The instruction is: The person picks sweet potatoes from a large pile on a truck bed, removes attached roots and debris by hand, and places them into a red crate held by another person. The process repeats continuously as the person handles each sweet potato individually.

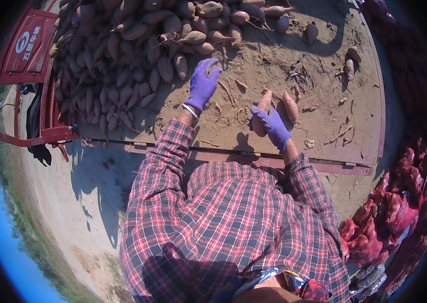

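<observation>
Both hands wear purple gloves. My right hand [271, 124] is closed around a sweet potato [265, 101], its tapered end pointing away from me. Another sweet potato [290, 107] lies on the soil-covered truck bed just right of that hand. To the left, my left hand [204, 80] hovers over or rests near the soil with its fingers spread and slightly curled; nothing shows in it. Beyond and left of it rises a large heap of sweet potatoes [134, 53], the nearest one [180, 66] close to its fingers. Thin root pieces [227, 92] lie between my hands.
A red metal rail frame [28, 141] bounds the bed at left. The hinged bed edge [213, 155] runs in front of my body. A few sweet potatoes [311, 34] lie scattered at the far right. Filled red mesh sacks [395, 204] stand beyond the bed at right.
</observation>
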A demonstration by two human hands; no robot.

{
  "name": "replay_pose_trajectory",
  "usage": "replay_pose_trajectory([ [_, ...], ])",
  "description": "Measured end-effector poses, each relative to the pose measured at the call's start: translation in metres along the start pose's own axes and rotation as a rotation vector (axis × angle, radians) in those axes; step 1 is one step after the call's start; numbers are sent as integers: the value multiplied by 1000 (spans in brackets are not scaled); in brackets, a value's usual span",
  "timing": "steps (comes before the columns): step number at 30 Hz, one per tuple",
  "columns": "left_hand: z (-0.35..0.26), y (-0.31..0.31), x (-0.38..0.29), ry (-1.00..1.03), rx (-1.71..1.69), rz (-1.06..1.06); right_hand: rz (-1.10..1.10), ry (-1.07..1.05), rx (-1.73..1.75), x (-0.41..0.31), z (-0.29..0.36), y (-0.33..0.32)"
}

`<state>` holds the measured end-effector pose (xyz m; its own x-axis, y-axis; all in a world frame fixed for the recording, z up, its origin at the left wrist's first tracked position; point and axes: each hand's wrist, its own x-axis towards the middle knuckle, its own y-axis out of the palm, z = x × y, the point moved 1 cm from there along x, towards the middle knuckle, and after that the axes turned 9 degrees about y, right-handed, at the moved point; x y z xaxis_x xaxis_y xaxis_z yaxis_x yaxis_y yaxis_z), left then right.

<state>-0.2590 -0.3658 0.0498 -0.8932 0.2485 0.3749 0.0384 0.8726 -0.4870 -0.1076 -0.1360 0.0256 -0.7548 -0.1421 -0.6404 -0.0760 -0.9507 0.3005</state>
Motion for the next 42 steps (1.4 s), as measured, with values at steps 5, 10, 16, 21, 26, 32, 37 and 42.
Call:
replay_pose_trajectory([
  [5, 95, -42, 102, 126, 914, 231, 24, -2, -45, -11, -6, 0],
  [10, 77, -22, 116, 12, 926, 700, -97, -63, -100, -10, -20, -19],
  [16, 50, -32, 23, -464, -762, 348, -139, -35, -94, -21, -35, -29],
  [21, 32, -2, -31, -679, -1731, 314, -187, -38, -271, -28, -10, -28],
  [26, -8, 21, -59, -714, -1526, 247, 17, -26, -125, -19, -6, -28],
  [32, -33, 54, -84, -585, -1373, 154, 207, -268, -80, -8, -40, -11],
  [37, -25, 49, -98, -234, -613, 342, 229, -189, 149, -29, -24, 8],
  [42, -4, 39, -84, -474, -430, 290, -96, 140, 97, -30, -18, -4],
])
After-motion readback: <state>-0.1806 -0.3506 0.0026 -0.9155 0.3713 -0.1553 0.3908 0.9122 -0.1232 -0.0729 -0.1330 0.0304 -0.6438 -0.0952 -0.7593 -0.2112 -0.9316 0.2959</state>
